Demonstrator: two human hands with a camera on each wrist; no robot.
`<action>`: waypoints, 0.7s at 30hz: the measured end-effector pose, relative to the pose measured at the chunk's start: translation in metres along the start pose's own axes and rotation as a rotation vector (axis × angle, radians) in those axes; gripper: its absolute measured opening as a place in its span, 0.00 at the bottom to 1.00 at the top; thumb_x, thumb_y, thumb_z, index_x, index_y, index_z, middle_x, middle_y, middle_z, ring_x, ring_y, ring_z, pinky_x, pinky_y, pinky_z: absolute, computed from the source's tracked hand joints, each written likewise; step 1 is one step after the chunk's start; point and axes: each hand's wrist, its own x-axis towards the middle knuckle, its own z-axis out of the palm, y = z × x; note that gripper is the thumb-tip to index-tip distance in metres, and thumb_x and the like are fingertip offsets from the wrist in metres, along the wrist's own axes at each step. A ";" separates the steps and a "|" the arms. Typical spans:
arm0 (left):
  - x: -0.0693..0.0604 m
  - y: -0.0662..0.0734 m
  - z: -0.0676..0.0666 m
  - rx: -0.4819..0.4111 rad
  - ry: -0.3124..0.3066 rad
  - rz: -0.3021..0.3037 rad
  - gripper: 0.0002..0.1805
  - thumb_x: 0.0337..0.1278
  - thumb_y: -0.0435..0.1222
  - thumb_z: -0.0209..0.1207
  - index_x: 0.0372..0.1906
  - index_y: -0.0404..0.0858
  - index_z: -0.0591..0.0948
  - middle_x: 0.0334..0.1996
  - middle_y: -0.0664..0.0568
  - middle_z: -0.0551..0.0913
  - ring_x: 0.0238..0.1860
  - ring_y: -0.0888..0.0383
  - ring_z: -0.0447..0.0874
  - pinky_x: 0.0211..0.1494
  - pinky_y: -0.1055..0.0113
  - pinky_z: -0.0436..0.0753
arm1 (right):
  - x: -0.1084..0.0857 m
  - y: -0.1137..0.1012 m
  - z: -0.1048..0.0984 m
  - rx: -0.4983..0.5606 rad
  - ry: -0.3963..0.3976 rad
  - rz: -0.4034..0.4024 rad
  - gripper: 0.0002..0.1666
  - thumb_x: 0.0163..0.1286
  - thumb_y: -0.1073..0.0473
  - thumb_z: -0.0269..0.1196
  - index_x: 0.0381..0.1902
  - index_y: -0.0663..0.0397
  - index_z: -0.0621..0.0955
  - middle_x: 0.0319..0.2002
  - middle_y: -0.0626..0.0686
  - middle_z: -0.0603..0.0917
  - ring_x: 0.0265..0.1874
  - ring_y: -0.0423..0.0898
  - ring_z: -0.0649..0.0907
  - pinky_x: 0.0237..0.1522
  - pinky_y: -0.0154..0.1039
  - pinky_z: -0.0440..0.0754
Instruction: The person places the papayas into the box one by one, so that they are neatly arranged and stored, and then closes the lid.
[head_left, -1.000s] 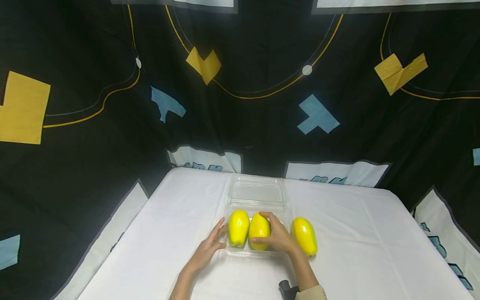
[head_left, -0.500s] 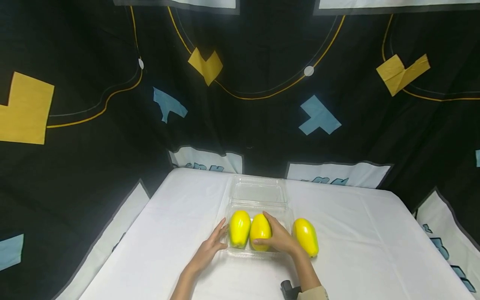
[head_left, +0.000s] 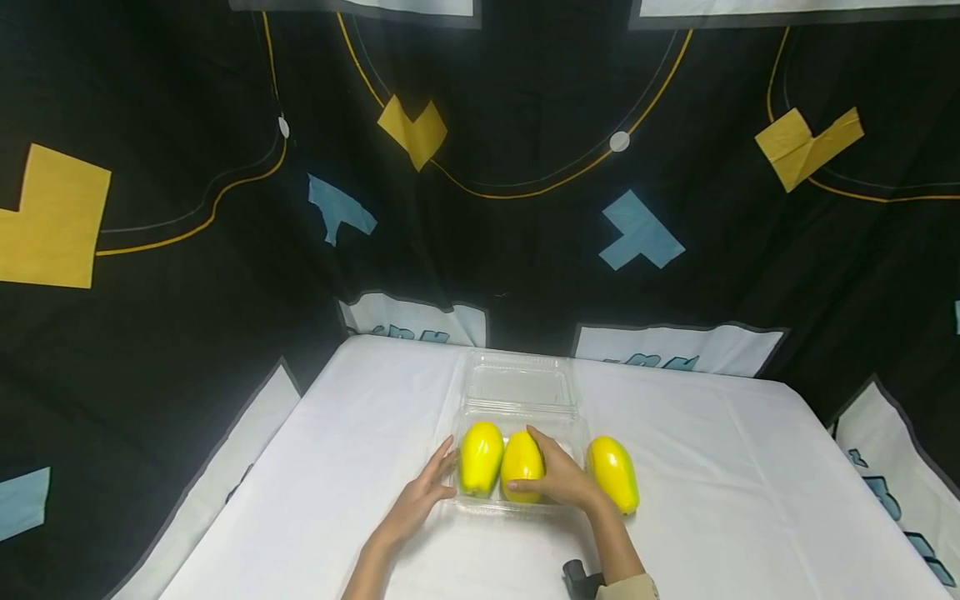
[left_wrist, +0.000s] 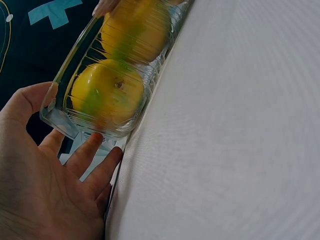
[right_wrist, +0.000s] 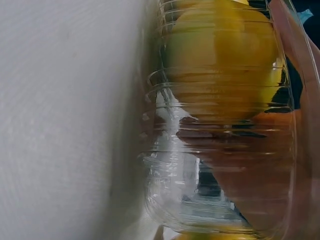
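A clear hinged plastic container lies with its lid folded back. Inside it, two yellow papayas with green tints sit side by side, the left papaya and the middle papaya. My right hand reaches in and grips the middle one between thumb and fingers; seen through the ribbed wall, that papaya fills the upper right wrist view. My left hand rests at the container's left front corner. In the left wrist view, thumb and spread, mostly straight fingers touch that corner.
A third papaya lies on the white tablecloth just right of the container, close to my right wrist. Dark camera hardware shows by the right sleeve. Black cloth with yellow and blue patches hangs behind the table.
The whole head view has shifted slightly. Both hands stay where they were, the right on the middle papaya, the left at the container's corner.
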 end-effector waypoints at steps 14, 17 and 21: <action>-0.001 0.000 0.000 -0.001 -0.014 0.019 0.37 0.63 0.39 0.49 0.73 0.55 0.47 0.69 0.44 0.56 0.68 0.43 0.53 0.62 0.35 0.56 | -0.002 -0.003 -0.002 -0.012 0.001 -0.009 0.60 0.47 0.42 0.71 0.71 0.56 0.55 0.67 0.62 0.61 0.63 0.62 0.64 0.59 0.63 0.61; -0.001 0.001 -0.001 -0.001 -0.013 0.015 0.37 0.63 0.39 0.49 0.73 0.55 0.47 0.69 0.45 0.56 0.68 0.44 0.53 0.62 0.36 0.55 | -0.002 -0.004 -0.002 -0.013 -0.004 -0.006 0.59 0.47 0.42 0.71 0.71 0.56 0.56 0.67 0.61 0.62 0.63 0.61 0.64 0.59 0.63 0.61; -0.001 0.001 -0.001 0.003 -0.009 0.008 0.37 0.62 0.40 0.49 0.73 0.57 0.47 0.69 0.46 0.56 0.68 0.44 0.53 0.62 0.36 0.55 | -0.002 -0.004 -0.002 -0.020 -0.018 -0.013 0.57 0.48 0.43 0.71 0.70 0.55 0.58 0.66 0.59 0.63 0.63 0.60 0.64 0.60 0.63 0.61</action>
